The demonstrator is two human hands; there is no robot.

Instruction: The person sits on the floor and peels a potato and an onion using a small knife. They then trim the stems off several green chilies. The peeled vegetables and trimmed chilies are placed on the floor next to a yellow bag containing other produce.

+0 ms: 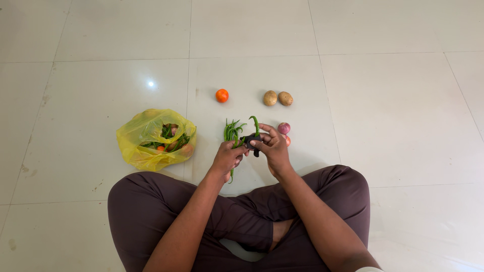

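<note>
Two bare hands meet over the pale tiled floor [353, 100], in front of crossed legs in dark maroon trousers [151, 211]; the left hand [228, 157] closes its grip on a long green bean [255, 124] that curves upward between the hands, while the right hand [272, 146] closes on a small black tool [251, 141], probably a peeler or a short knife, though I cannot tell which. More green beans [231, 132] lie in a loose bundle on the floor just beyond the left hand. Such a bean is likely light, slim and bendable, smooth-skinned, and would snap if bent sharply; hold near the end being worked seems soundest. Just beside the right hand sits a reddish onion [284, 128], with another partly hidden behind the fingers; farther off lie two dull brown potatoes [278, 98], touching, and a glossy round tomato [222, 95]. Well to the left slumps a crinkled yellow plastic bag [146, 138], open, with vegetables inside.
</note>
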